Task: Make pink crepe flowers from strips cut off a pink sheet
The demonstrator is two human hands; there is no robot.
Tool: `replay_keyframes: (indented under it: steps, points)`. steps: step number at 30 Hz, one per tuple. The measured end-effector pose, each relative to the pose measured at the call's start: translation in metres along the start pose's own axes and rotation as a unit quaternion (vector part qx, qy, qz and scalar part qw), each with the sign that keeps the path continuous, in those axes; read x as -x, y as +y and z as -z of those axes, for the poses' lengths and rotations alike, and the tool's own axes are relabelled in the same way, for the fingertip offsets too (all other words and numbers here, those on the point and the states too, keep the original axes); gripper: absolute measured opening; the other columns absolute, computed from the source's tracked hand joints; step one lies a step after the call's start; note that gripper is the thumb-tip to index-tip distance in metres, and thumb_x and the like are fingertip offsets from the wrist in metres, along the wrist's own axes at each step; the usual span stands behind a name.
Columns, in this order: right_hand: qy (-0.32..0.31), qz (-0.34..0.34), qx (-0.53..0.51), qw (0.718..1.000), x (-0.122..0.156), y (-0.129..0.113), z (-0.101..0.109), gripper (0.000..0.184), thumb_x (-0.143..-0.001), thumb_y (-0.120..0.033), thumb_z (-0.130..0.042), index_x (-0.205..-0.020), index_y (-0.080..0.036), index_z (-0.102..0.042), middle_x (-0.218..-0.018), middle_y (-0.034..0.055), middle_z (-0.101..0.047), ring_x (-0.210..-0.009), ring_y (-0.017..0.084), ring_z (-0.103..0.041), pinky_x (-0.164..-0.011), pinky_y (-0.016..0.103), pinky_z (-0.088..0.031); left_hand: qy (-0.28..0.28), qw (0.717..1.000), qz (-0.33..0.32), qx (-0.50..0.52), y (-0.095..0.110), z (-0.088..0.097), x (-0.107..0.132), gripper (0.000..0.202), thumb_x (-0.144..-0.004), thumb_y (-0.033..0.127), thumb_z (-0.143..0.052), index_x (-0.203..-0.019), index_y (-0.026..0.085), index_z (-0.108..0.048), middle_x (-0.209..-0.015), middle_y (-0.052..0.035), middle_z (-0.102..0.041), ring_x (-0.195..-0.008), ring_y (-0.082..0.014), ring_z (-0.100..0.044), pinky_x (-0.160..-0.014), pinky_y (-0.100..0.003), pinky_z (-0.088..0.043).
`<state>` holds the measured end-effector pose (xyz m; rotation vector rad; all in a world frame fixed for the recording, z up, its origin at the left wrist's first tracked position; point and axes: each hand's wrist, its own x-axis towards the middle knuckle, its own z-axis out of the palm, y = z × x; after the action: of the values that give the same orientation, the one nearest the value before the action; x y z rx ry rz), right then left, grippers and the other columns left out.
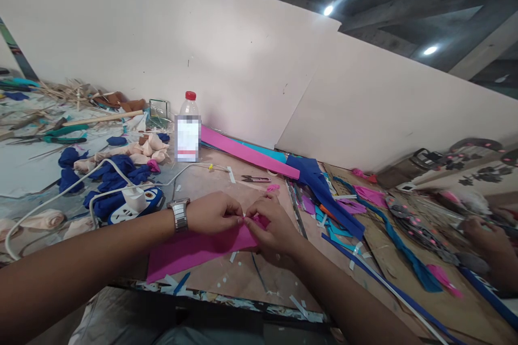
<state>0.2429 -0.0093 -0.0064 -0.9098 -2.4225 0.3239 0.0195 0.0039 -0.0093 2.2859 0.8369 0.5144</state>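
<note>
A strip of bright pink fabric (190, 256) lies near the table's front edge, its right end gathered up between my hands. My left hand (212, 213), with a metal watch (179, 214) on the wrist, pinches the fabric's upper edge between thumb and forefinger. Close against it, my right hand (275, 223) has its fingers closed on the bunched end of the same strip. The fingertips of both hands nearly meet. Just beyond them lie a small pink scrap (273, 187) and a pair of thread snips (256, 179).
Left stands a plug in a power strip (135, 204) with a white cable, beside blue and cream fabric pieces (117, 172). Behind is a red-capped bottle (189, 105). Pliers (67, 135) lie far left. Fabric strips (251, 153) run rightward; another person's hand (485, 237) is at far right.
</note>
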Motion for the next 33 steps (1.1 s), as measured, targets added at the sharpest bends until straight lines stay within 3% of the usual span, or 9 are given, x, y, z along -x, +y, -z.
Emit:
replay_keyframes:
  steps: [10,14,22,29,33]
  points:
    - [-0.003,0.005,-0.006,1.0,-0.0005,0.0003,0.0006,0.007,-0.091,-0.025,-0.063,-0.086,-0.022,-0.067,-0.079,0.0015,-0.073,-0.075,0.019,-0.064,-0.088,0.041,-0.036,-0.029,0.999,0.004,0.022,-0.0034,0.0018,-0.0009,0.031,-0.095,0.036,-0.051,-0.078,0.016,-0.065,-0.065,0.0014,-0.059,-0.06,-0.0119,-0.048,-0.057,-0.024,-0.031]
    - [0.003,0.008,-0.011,1.0,-0.0022,-0.0014,0.0029,0.003,-0.09,-0.022,-0.066,-0.089,-0.023,-0.07,-0.083,0.0018,-0.077,-0.078,0.019,-0.068,-0.086,0.04,-0.038,-0.035,0.999,0.021,0.025,-0.0044,0.0034,-0.001,0.028,-0.092,0.033,-0.052,-0.074,0.016,-0.063,-0.06,0.0031,-0.05,-0.057,-0.0113,-0.042,-0.055,-0.024,-0.028]
    - [0.039,0.072,-0.002,0.997,-0.0027,-0.0018,0.0015,0.009,-0.087,-0.016,-0.068,-0.088,-0.024,-0.073,-0.08,0.0007,-0.078,-0.075,0.018,-0.069,-0.089,0.041,-0.038,-0.076,0.989,0.042,0.119,-0.0025,0.0092,-0.0037,0.017,-0.085,0.025,-0.052,-0.072,0.015,-0.059,-0.062,0.0035,-0.047,-0.059,-0.0111,-0.04,-0.054,-0.024,-0.029]
    - [0.053,0.098,0.02,0.994,-0.0021,-0.0006,-0.0009,0.008,-0.089,-0.016,-0.067,-0.086,-0.023,-0.07,-0.078,0.0002,-0.077,-0.074,0.017,-0.069,-0.094,0.043,-0.035,-0.066,0.986,0.029,0.154,-0.0078,0.0061,-0.0052,0.041,-0.095,0.047,-0.048,-0.074,0.014,-0.06,-0.063,0.0034,-0.044,-0.059,-0.0107,-0.036,-0.055,-0.024,-0.027]
    - [0.044,0.071,0.025,0.996,-0.0013,-0.0002,-0.0013,0.007,-0.089,-0.018,-0.068,-0.091,-0.023,-0.071,-0.08,0.0012,-0.078,-0.076,0.018,-0.069,-0.092,0.042,-0.035,-0.064,0.986,0.053,0.142,-0.0078,0.0054,-0.0052,0.038,-0.094,0.044,-0.051,-0.076,0.014,-0.063,-0.062,0.0038,-0.045,-0.059,-0.0103,-0.036,-0.054,-0.024,-0.027]
